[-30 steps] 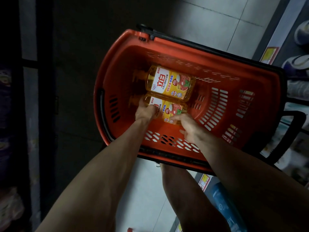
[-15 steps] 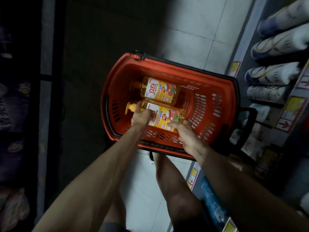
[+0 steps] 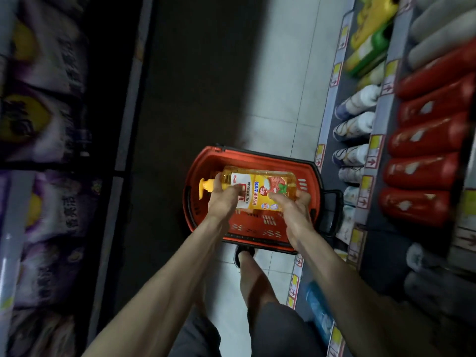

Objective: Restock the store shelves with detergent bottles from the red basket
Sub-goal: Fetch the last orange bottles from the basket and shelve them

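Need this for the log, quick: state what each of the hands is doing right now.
Left hand: grips the detergent bottle near its pump end.
Right hand: grips the same bottle at its base end.

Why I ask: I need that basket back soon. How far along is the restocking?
Done: unclear; the shelves on the right hold goods, but nothing shows what was just placed. In hand: one yellow detergent bottle, held level over the red basket by left hand near the pump and right hand at the base. Left: shelving it; it hides part of the basket, so others may remain.
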Tool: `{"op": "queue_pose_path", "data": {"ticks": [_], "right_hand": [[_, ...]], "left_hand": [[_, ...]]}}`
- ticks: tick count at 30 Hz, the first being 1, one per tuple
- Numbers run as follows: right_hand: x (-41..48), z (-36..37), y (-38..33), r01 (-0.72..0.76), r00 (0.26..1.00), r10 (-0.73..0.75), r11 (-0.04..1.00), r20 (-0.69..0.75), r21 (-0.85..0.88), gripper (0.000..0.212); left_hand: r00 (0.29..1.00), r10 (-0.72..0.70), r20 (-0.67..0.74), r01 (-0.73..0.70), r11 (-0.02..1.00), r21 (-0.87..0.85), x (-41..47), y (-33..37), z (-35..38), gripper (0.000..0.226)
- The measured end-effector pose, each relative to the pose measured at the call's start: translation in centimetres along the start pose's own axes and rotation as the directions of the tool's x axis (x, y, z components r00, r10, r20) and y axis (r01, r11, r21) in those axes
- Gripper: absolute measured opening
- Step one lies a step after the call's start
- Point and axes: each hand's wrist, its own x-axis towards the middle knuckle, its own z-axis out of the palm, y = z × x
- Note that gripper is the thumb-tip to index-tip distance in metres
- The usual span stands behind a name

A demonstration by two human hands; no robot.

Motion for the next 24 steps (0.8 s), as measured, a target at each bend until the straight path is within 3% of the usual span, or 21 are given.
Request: {"op": "queue_pose_path", "data": {"ticks": [2,6,11,20,22,24], "right_hand": [[-2.1,-0.4,-1.7,0.063,0.997,-0.063,0.998,-0.035,-0.001,0.08],[-7.4,-0.9,-5.2,0.153,0.984,-0.148,0.987,-0.094,0.047,0.086],[-13.7,-1.3,-7.6,0.233,0.969,-0.22,0.964,-0.111,0.126,0.076],[-23.9,-0.8,-11.2,0.376,0.924,-0.382,0.917,0.02,0.137,0.089],[-26.0,-0.7,-12.1,0.394,0.909,-0.409,0.906,0.078,0.151,0.096],[-28.0,-0.8,-13.0,0.408,0.887,-0.432,0.899,0.163,0.16,0.085]], "left_hand": [[0.999,0.03,0.014,-0.03,1.0,0.004,-3.3,1.9,-0.9,0.086],[0.994,0.083,0.073,-0.086,0.996,0.037,-9.0,5.7,-2.9,0.067],[0.976,0.188,0.111,-0.205,0.965,0.163,-16.8,9.9,-6.8,0.069],[0.927,0.311,0.208,-0.361,0.89,0.277,-25.2,13.0,-15.8,0.075],[0.907,0.368,0.205,-0.419,0.841,0.343,-27.1,13.2,-17.4,0.066],[0.863,0.456,0.219,-0.505,0.771,0.388,-28.9,13.2,-18.6,0.05]]}}
